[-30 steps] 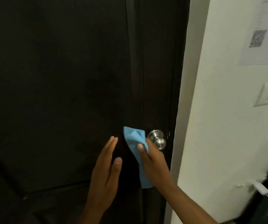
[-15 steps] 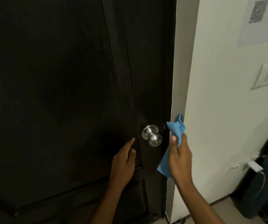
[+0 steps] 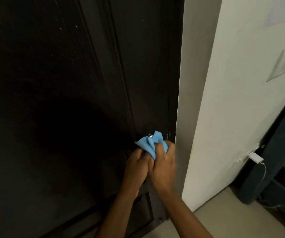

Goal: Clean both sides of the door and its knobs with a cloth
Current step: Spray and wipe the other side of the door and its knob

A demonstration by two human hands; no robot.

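We note that the door [image 3: 52, 100] fills the left and centre of the head view: dark brown, panelled, with faint pale specks near the top. Half a second ago the left hand [image 3: 135, 166] was reaching toward the bare knob [image 3: 150, 135]; now it lies against the right hand, fingers curled at the lower edge of the cloth [image 3: 151, 145]. The cloth, light blue and crumpled, has moved from the door's edge onto the knob, so that only a sliver of silver metal shows at its top. The right hand [image 3: 164, 162] grips the cloth round the knob, fingers curled over it. Further right stand the pale wall [image 3: 233, 100], a switch plate [image 3: 283, 63] and a white charger [image 3: 256, 158].
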